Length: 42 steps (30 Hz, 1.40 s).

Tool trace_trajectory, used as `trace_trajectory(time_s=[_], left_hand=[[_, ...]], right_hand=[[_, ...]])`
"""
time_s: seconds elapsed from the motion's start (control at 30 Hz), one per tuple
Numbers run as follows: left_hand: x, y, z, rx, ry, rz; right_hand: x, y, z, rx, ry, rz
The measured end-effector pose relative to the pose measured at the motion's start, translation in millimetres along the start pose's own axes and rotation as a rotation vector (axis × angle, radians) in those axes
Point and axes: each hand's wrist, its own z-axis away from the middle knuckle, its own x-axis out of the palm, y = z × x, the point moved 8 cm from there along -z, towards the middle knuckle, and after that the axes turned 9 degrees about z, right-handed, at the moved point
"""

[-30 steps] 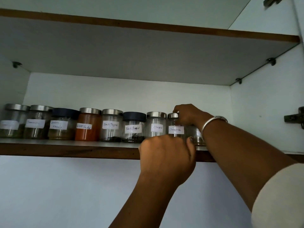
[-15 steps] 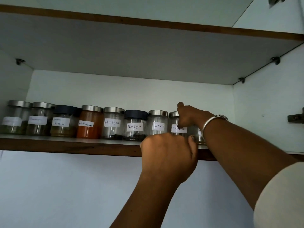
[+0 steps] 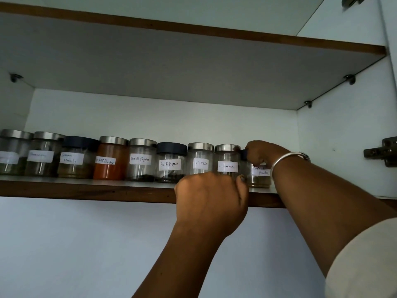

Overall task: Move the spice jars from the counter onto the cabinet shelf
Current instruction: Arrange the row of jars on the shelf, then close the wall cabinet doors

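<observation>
Jars of clear glass with white handwritten labels stand in one row on the brown-edged cabinet shelf, stretching left from the steel-lidded glass Cinnamon jar. Below and in front of the Cinnamon jar, the left hand is a curled fist at the shelf's edge, thumb near that jar's base; whether its grip pinches anything cannot be told. Just right of the Cinnamon jar stands a dark-lidded glass powder jar. The right hand, silver bangle at the wrist, has its grip curled round that lid from above.
</observation>
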Motion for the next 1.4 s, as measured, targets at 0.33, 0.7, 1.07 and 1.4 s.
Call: trace_trajectory(time_s=[0.33,0.7,1.07,1.4], left_hand=[[3.0,-0.2,-5.8,0.035,-0.046,-0.014],[-9.7,-8.8,8.5,0.027,-0.394,0.023],[-77.8,-49.8,76.6,-0.123,-0.707,0.091],[-222.1,-158.7,154.6,-0.404,-0.463,0.134]], right_hand=[[-13.7,-11.7,37.6,0.15,0.063,0.005],[3.3,-56.7,142.5,-0.057,-0.042,-0.24],[-8.3,-119.0,253.3,-0.265,0.152,0.183],[-34.1,-222.4,337.3,-0.471,0.173,-0.003]])
